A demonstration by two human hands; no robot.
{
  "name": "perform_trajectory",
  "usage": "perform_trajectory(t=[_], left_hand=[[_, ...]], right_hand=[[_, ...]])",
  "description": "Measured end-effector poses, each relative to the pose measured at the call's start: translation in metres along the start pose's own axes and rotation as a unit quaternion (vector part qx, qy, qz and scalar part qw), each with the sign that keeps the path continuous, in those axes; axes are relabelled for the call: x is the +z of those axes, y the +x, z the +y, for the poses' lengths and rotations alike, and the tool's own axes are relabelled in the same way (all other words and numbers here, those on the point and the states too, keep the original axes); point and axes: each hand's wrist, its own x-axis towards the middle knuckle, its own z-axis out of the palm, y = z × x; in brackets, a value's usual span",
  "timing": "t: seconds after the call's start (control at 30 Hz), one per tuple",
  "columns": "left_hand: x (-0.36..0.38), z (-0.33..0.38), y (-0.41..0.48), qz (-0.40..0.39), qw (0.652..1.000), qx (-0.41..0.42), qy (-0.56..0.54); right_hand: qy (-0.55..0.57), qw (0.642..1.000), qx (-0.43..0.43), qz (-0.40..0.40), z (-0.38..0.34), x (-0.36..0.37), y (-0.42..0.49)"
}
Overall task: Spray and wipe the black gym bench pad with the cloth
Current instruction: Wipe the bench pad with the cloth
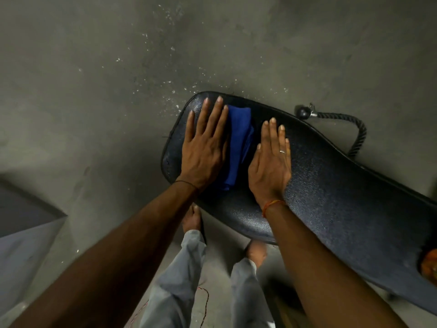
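The black gym bench pad (pixel 331 197) runs from the upper middle down to the right edge, its textured surface shiny. A folded blue cloth (pixel 238 143) lies near the pad's far end. My left hand (pixel 203 147) rests flat, fingers spread, on the pad with its palm edge over the cloth's left side. My right hand (pixel 272 164) lies flat on the pad just right of the cloth, fingers together, a ring on one finger. Neither hand grips anything. No spray bottle is in view.
Grey concrete floor (pixel 94 91) with white specks surrounds the bench. A black rope cable attachment (pixel 354 129) lies behind the pad. An orange object (pixel 429 266) shows at the right edge. A grey box corner (pixel 23 233) sits at left. My bare feet (pixel 192 221) stand beside the bench.
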Motion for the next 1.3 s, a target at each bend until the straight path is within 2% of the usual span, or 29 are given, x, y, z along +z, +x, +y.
perform_trajectory(t=[0.13,0.23,0.33,0.57,0.67,0.77,0.83,1.07,1.3], left_hand=[[-0.005,-0.010,-0.057,-0.026,0.993,0.103,-0.048],[-0.006,0.001,-0.064,-0.039,0.993,0.045,-0.100],[-0.008,0.006,-0.023,-0.025,0.998,-0.003,-0.055],[-0.007,-0.005,0.031,-0.029,0.998,0.036,-0.029],[-0.005,-0.006,0.000,-0.017,0.999,0.026,-0.034],[-0.007,-0.005,-0.070,-0.058,0.997,-0.009,-0.040],[-0.010,-0.011,-0.085,-0.078,0.996,0.000,-0.032],[-0.014,-0.057,0.029,-0.059,0.993,-0.037,-0.100],[-0.012,-0.035,-0.080,-0.058,0.990,-0.067,-0.113]], right_hand=[[-0.013,1.000,0.005,-0.007,-0.003,-0.002,0.000],[-0.021,1.000,0.006,-0.007,-0.004,-0.001,-0.001],[-0.029,1.000,0.004,-0.004,-0.003,0.002,0.000],[-0.018,1.000,0.010,0.020,-0.002,0.006,0.001],[-0.012,1.000,0.013,0.023,-0.004,0.005,0.001],[-0.005,1.000,0.021,0.022,-0.004,0.004,0.002],[-0.006,1.000,0.025,0.016,-0.005,0.003,0.002],[-0.018,0.999,0.031,0.008,-0.006,0.004,0.002],[-0.019,0.999,0.036,-0.004,-0.009,-0.001,0.004]])
